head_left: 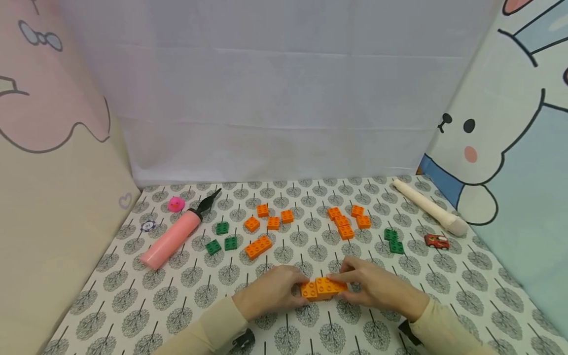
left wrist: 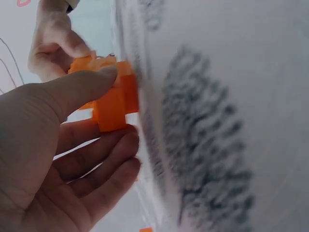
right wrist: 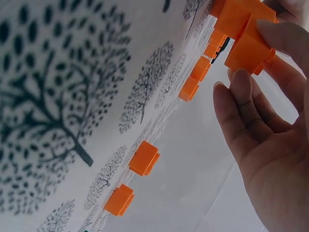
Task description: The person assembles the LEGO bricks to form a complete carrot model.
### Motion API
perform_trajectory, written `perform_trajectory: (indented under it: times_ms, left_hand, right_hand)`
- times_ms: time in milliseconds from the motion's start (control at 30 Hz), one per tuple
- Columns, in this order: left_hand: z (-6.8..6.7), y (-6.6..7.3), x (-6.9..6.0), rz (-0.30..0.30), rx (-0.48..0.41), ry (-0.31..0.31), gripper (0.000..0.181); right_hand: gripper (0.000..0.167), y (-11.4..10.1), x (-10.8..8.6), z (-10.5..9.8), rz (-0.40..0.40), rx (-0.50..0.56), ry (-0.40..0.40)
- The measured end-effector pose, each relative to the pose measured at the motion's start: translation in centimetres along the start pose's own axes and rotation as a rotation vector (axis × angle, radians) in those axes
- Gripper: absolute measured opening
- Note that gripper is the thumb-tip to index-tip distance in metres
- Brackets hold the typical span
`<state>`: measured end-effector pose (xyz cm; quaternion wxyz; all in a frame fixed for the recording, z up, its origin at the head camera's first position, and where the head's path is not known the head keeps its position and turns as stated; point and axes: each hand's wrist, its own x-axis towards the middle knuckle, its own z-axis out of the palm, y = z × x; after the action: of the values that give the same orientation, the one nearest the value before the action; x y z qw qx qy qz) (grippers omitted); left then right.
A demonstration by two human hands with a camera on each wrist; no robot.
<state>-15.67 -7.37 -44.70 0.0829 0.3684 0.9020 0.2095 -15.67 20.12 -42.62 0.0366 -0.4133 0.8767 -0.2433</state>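
Near the front of the table, both hands hold joined orange toy building bricks [head_left: 311, 292], several studs showing on top. The left hand [head_left: 274, 290] pinches the left end between thumb and fingers. The opposite end is gripped by the right hand [head_left: 370, 285], one finger lying on the upper brick [head_left: 327, 284]. In the left wrist view the thumb covers part of the orange bricks [left wrist: 112, 108]. From the right wrist, the orange bricks [right wrist: 248, 48] appear close beside the thumb, and the lower fingers are loosely bent. Fingers hide how the bricks are fully joined.
Beyond the hands lie a long orange brick [head_left: 258, 247], small orange bricks [head_left: 273, 223], more orange bricks [head_left: 341, 221] and green bricks [head_left: 230, 242], [head_left: 393, 240]. A pink pump [head_left: 173, 239] and pink duck [head_left: 176, 204] lie left; a toy car [head_left: 437, 241] and pale stick [head_left: 428, 206] right.
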Motion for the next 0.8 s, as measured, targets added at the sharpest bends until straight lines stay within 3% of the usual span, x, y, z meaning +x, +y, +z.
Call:
perform_trajectory:
  times_ms: [100,167,367,433,533,667,800]
  left_hand:
    - [-0.9,-0.3,-0.3,-0.033,-0.01,-0.041,0.051]
    - [-2.0,-0.9,-0.5,-0.073,-0.017,-0.035,0.054]
    - [-5.0,-4.3,-1.0,-0.266,0.078,0.177,0.043]
    - [-5.2,-5.4,-1.1,-0.331,0.123,0.208,0.042]
    - [-4.9,-6.5,-1.2,-0.395,0.131,0.198,0.045]
    - [-4.1,-7.3,-1.2,-0.402,0.126,0.197,0.051]
    - [-4.3,-7.4,-1.3,-0.39,0.12,0.2,0.05]
  right_hand:
    - [0.04,0.0,0.0,0.0,-0.013,-0.014,0.007]
    - [0.04,0.0,-0.1,0.0,-0.015,-0.019,0.006]
    - [0.04,0.0,-0.1,-0.1,-0.007,-0.029,-0.004]
    - [0.04,0.1,-0.1,-0.1,-0.01,-0.027,-0.011]
    - [0.04,0.2,0.0,0.0,-0.012,-0.022,-0.025]
    - [0.04,0.2,0.0,0.0,-0.022,-0.026,-0.028]
    - [0.04,0.2,0.0,-0.1,-0.036,-0.034,-0.017]
